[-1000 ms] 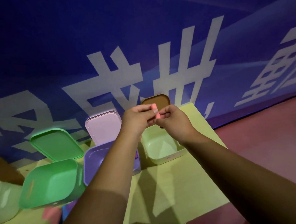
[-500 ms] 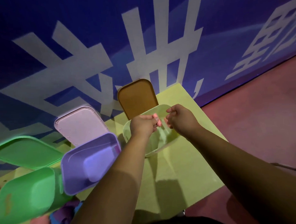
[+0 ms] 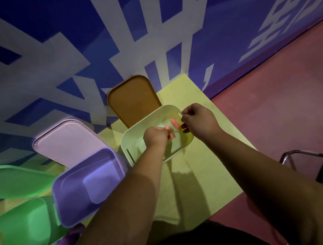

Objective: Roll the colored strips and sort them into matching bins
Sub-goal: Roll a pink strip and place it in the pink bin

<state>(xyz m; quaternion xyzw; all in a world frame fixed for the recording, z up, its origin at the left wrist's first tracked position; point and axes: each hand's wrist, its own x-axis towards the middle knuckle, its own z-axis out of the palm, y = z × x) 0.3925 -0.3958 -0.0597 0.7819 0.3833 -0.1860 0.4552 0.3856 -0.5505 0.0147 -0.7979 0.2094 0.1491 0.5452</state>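
A yellow-green table [image 3: 204,175] stands against a blue wall [image 3: 63,52] with big white characters; the floor [image 3: 284,99] on the right is dull red, and part of a metal chair [image 3: 304,154] shows at the right border.

Along the far edge of the table three open bins stand in a row. The pale green bin [image 3: 128,141] is nearest the far right corner, and its brown lid [image 3: 134,99] leans on the wall. Then come the purple bin [image 3: 77,189] with a lilac lid [image 3: 66,140], and the green bin [image 3: 19,224] with a green lid [image 3: 16,180].

The rolled pink strip [image 3: 175,124] is seen inside the pale green bin, between the two hands. The left hand [image 3: 155,138] has curled fingers just beside it. I cannot tell if they grip it. The right hand [image 3: 199,119] is loosely curled and holds nothing.

One second ago both hands pinched the strip together, high above this bin. Now they are lower, inside its rim, and the right hand has let go and moved aside.
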